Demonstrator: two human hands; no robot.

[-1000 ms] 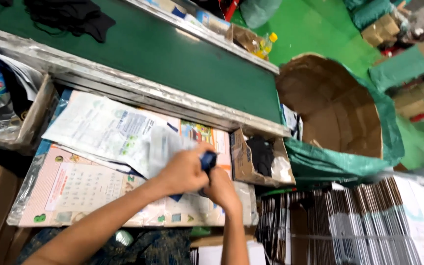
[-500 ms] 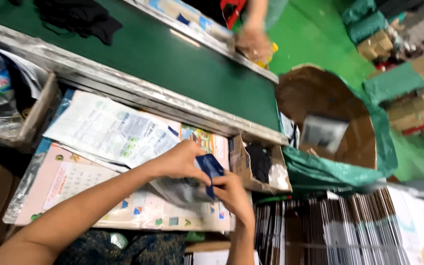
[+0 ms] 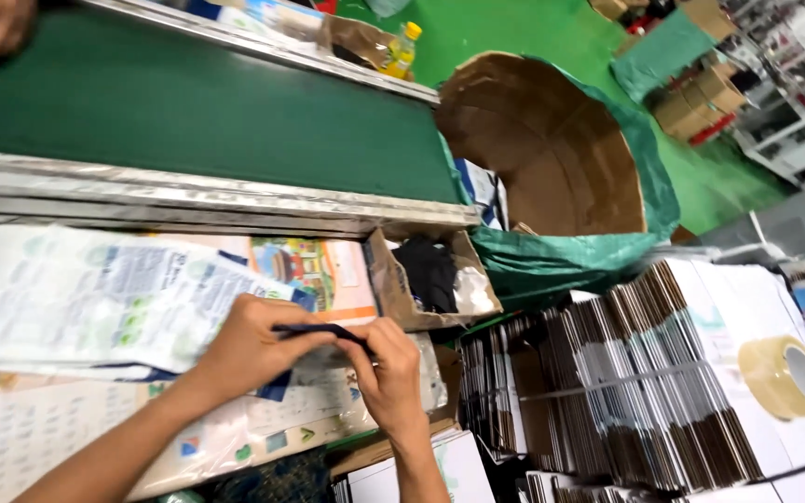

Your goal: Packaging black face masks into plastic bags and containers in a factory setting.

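Both hands pinch one dark flat strip, held level between them.
Left hand (image 3: pixel 249 349) grips its left end, right hand (image 3: pixel 388 368) its right; strip (image 3: pixel 319 329) sits over printed sheets (image 3: pixel 95 298), small cardboard box (image 3: pixel 430 275) just beyond.

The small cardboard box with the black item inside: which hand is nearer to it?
Right. The right hand sits just below the small cardboard box; the left hand is further off to its left, both pinching a thin dark strip.
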